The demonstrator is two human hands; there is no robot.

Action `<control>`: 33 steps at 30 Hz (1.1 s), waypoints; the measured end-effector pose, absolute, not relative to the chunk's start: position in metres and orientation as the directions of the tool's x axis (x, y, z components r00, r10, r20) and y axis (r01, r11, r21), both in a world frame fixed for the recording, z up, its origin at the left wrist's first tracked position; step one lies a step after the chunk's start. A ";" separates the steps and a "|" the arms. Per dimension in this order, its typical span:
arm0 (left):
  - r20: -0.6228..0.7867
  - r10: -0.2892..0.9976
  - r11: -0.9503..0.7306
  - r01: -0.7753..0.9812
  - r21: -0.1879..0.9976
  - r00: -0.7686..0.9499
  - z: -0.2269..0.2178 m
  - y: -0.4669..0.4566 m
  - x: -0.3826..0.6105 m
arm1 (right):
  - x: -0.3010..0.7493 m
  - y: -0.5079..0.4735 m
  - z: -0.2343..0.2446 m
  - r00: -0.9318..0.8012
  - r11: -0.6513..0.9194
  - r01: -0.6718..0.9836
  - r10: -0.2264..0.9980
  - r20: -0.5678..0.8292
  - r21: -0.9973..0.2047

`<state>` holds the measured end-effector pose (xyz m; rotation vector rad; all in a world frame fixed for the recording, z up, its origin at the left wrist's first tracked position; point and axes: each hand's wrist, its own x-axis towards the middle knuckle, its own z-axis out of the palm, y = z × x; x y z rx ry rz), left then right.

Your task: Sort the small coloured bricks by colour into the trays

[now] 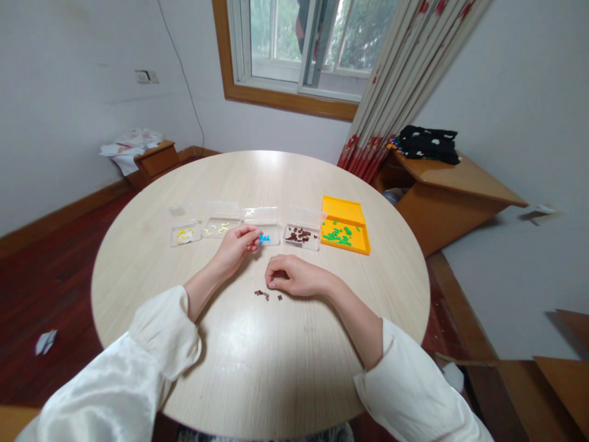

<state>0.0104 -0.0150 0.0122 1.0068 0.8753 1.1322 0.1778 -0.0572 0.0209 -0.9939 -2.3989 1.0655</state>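
My left hand is over the front left of a clear box with small blue pieces. Its thumb and fingers are pinched together, and whatever they hold is too small to make out. My right hand rests low over the table, fingers curled and thumb close to the fingertips; their contents are hidden. Just left of and below it lie several tiny brown pieces, like small building bricks, with one brown piece apart from them. More brown pieces fill a clear box beyond my right hand.
On the round table, left of the blue pieces, stand a clear box with yellow pieces and one with pale yellow pieces. An open orange case with green pieces ends the row at the right.
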 end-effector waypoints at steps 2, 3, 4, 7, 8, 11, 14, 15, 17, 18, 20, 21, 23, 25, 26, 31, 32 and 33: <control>-0.053 0.977 0.115 -0.301 0.947 0.208 0.012 -0.015 0.011 | 0.178 -0.057 0.022 -0.684 0.427 0.474 0.730 -0.016 -0.770; -0.053 0.977 0.115 -0.302 0.946 0.206 0.011 -0.015 0.011 | 0.178 -0.058 0.023 -0.674 0.395 0.481 0.737 -0.042 -0.783; -0.053 0.978 0.114 -0.304 0.946 0.203 0.011 -0.015 0.011 | 0.178 -0.058 0.023 -0.666 0.367 0.487 0.744 -0.064 -0.793; -0.054 0.978 0.116 -0.306 0.945 0.203 0.010 -0.014 0.011 | 0.177 -0.059 0.025 -0.647 0.328 0.491 0.758 -0.086 -0.807; -0.055 0.978 0.116 -0.305 0.945 0.203 0.010 -0.014 0.011 | 0.177 -0.059 0.025 -0.638 0.323 0.493 0.765 -0.084 -0.808; -0.057 0.979 0.116 -0.303 0.946 0.198 0.009 -0.014 0.010 | 0.177 -0.058 0.024 -0.607 0.322 0.493 0.793 -0.055 -0.809; -0.058 0.978 0.118 -0.299 0.947 0.201 0.008 -0.013 0.010 | 0.177 -0.056 0.021 -0.571 0.354 0.479 0.821 0.021 -0.804; -0.057 0.977 0.117 -0.298 0.947 0.204 0.008 -0.013 0.010 | 0.178 -0.056 0.020 -0.556 0.370 0.478 0.830 0.052 -0.797; -0.054 0.977 0.116 -0.299 0.947 0.208 0.008 -0.013 0.010 | 0.178 -0.054 0.018 -0.524 0.405 0.485 0.844 0.113 -0.775; -0.053 0.976 0.115 -0.300 0.947 0.209 0.008 -0.013 0.011 | 0.179 -0.053 0.017 -0.510 0.423 0.490 0.848 0.142 -0.762; -0.052 0.976 0.116 -0.300 0.947 0.211 0.008 -0.013 0.011 | 0.179 -0.051 0.015 -0.489 0.456 0.500 0.850 0.194 -0.736; -0.053 0.976 0.116 -0.299 0.947 0.210 0.008 -0.013 0.010 | 0.179 -0.050 0.014 -0.479 0.468 0.503 0.851 0.216 -0.727; -0.055 0.976 0.117 -0.294 0.949 0.210 0.008 -0.014 0.010 | 0.180 -0.048 0.012 -0.447 0.479 0.510 0.857 0.255 -0.715; -0.057 0.976 0.118 -0.288 0.950 0.211 0.009 -0.014 0.010 | 0.180 -0.046 0.010 -0.402 0.480 0.511 0.867 0.296 -0.713; -0.058 0.976 0.118 -0.286 0.951 0.212 0.009 -0.014 0.010 | 0.181 -0.045 0.010 -0.378 0.483 0.509 0.869 0.319 -0.713; -0.053 0.977 0.114 -0.299 0.948 0.206 0.007 -0.013 0.010 | 0.190 -0.039 0.012 -0.224 0.508 0.558 0.854 0.470 -0.657; -0.053 0.977 0.114 -0.299 0.947 0.205 0.006 -0.013 0.010 | 0.193 -0.037 0.012 -0.179 0.498 0.586 0.849 0.497 -0.639; -0.053 0.977 0.114 -0.298 0.948 0.205 0.006 -0.013 0.010 | 0.196 -0.035 0.012 -0.131 0.480 0.618 0.844 0.520 -0.623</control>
